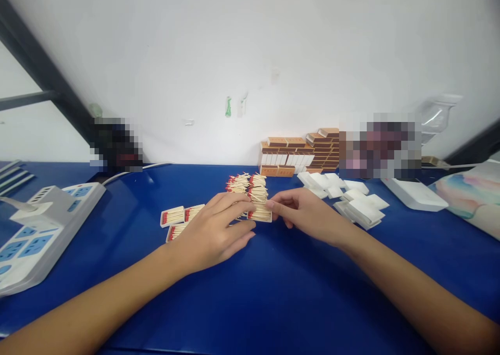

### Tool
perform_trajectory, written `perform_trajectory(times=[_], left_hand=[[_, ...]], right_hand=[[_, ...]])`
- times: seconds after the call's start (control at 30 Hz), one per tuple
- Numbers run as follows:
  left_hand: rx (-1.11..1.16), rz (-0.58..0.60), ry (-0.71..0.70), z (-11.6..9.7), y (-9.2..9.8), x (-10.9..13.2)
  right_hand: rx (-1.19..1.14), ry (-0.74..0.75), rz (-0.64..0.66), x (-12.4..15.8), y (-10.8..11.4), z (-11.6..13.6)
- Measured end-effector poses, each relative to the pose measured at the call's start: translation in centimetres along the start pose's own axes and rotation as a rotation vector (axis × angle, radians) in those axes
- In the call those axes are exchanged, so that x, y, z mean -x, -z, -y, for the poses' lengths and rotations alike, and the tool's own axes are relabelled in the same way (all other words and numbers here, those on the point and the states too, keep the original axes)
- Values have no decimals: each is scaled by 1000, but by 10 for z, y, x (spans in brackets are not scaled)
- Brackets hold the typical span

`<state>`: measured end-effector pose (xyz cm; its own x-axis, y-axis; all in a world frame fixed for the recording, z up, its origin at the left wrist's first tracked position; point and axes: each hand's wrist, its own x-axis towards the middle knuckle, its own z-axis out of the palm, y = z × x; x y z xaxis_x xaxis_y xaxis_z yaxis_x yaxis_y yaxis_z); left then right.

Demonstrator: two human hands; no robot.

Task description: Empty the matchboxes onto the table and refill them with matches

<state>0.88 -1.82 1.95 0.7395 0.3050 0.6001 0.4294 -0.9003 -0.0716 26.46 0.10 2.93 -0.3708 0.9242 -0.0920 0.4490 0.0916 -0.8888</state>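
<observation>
Red-tipped matches [258,193] lie in a heap at the middle of the blue table, and part of them fills a small white matchbox tray [265,220]. At that tray's right end, my right hand [307,211] has its thumb and forefinger closed on the edge. My left hand [219,232] reaches over from the left with fingers apart, its fingertips at the tray's left side and the matches. Several match-filled trays [172,217] sit left of my left hand, which partly covers them.
Loose white trays [365,209] lie in a pile to the right. Brown matchboxes [289,159] are stacked against the wall. A power strip [58,235] takes up the left side, a white flat box [416,194] the right. Blurred patches hide things at both sides.
</observation>
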Motion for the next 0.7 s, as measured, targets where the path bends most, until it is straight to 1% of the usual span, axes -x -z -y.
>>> perform_trajectory(times=[0.23,0.4,0.47,0.53,0.63,0.7], left_hand=[[5,-26,10,1,-2,0],[12,-15,6,1,-2,0],[6,-17,12,1,-1,0],[5,-18,31,2,0,0],[-15,11,88,3,-1,0],[-49,46,130,3,-2,-1]], right_hand=[[16,50,112,2,-3,-4],[3,54,110,4,-2,-2],[10,36,75,3,0,0],[39,30,12,2,2,0],[98,71,-114,0,4,-2],[137,104,-174,-1,2,-4]])
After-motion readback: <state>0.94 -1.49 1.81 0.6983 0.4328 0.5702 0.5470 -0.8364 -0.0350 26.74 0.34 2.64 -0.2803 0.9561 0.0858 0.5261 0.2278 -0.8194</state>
